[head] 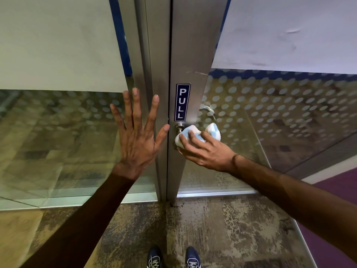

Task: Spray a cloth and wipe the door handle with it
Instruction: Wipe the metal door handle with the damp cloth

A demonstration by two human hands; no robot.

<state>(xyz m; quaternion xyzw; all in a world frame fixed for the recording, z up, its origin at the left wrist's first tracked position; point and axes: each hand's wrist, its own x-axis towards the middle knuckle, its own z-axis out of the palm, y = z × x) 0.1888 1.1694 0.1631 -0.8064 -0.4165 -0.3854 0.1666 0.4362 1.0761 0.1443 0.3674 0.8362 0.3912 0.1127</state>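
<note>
Right hand (204, 151) grips bunched blue-white cloth (195, 134) around door handle (180, 127); the handle's axis runs sideways, away from the PULL sign (182, 102) stile. Left hand (138, 136) spread flat, fingers up, on door frame (152, 74).

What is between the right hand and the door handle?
In the head view, a white and light blue cloth lies between the right hand and the door handle; only the handle's round base shows.
</note>
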